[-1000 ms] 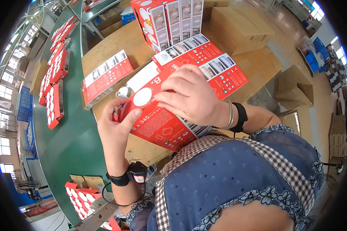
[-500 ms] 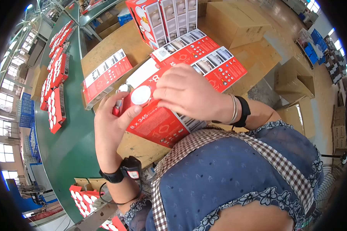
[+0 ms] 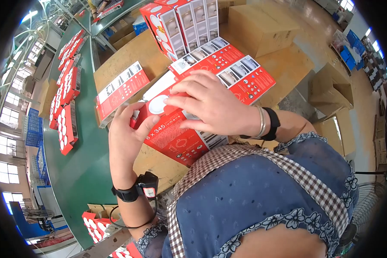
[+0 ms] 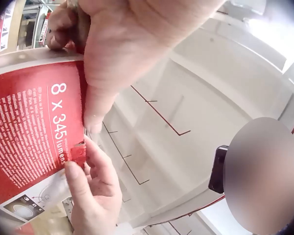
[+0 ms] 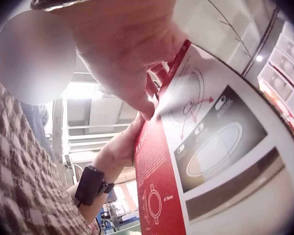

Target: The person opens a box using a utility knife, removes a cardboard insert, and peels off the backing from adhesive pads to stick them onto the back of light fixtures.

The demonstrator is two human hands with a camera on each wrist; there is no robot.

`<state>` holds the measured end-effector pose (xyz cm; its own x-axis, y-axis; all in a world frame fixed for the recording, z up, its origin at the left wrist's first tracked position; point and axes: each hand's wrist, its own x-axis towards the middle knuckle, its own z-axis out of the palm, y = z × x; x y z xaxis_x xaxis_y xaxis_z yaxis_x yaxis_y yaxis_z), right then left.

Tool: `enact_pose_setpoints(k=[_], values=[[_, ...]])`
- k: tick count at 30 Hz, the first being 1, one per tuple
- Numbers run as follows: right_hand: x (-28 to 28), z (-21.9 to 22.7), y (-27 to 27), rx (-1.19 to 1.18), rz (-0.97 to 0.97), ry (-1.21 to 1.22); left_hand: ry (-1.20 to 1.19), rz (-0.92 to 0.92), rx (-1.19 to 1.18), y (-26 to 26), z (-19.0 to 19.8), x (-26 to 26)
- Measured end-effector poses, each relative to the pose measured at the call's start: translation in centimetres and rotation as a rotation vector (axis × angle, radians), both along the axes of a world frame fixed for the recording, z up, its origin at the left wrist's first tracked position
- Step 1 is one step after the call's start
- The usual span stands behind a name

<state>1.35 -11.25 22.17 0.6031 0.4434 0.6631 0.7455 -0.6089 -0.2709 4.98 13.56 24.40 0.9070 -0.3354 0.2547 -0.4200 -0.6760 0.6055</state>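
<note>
- Head view: a red printed carton (image 3: pixel 176 129) is propped at the near edge of the cardboard worktop (image 3: pixel 124 56). It's gripped at its end by the left hand (image 3: pixel 127 137), while the right hand (image 3: pixel 210 107) is laid on top, fingers fairly straight.
- Left wrist view: glossy card and crisp creases are seen; probably light and stiff, easily dented, so best held by its edges.
- Right wrist view: the matte printed panel (image 5: pixel 210 147) is pressed by the fingers.

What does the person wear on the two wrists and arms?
The left hand is bare; its wrist carries a black strap with a small black camera block bearing a red-and-white label, and a thin black cable loops from it. The right hand is bare too; its wrist has silver bangles beside a black band. Both sleeves are blue with a floral lace edge.
</note>
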Motion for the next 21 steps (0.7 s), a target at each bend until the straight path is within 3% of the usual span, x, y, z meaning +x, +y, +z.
enact_pose_setpoints(k=[4, 6, 10, 13, 15, 19, 21], values=[[0.0, -0.1, 1.1, 0.000, -0.051, -0.019, -0.007, -0.008, -0.020, 0.4, -0.2, -0.3], [-0.3, -0.6, 1.2, -0.064, 0.103, -0.131, -0.007, -0.014, -0.119, 0.8, -0.7, -0.3], [-0.7, -1.8, 1.1, 0.060, 0.137, -0.164, 0.026, -0.032, -0.064, 0.8, 0.7, -0.6], [-1.3, -1.9, 1.4, 0.043, 0.070, -0.284, -0.099, -0.088, 0.100, -0.5, 3.2, -0.9], [-0.8, -2.4, 1.5, 0.106, 0.133, -0.302, -0.051, -0.212, 0.371, -1.1, 4.4, 0.0], [-0.9, -2.6, 1.6, 0.114, 0.154, -0.276, -0.072, -0.276, 0.510, -2.4, 5.6, 1.1], [-1.2, -2.4, 1.5, 0.114, 0.128, -0.288, 0.004, -0.432, 0.462, -2.6, 5.9, 2.0]])
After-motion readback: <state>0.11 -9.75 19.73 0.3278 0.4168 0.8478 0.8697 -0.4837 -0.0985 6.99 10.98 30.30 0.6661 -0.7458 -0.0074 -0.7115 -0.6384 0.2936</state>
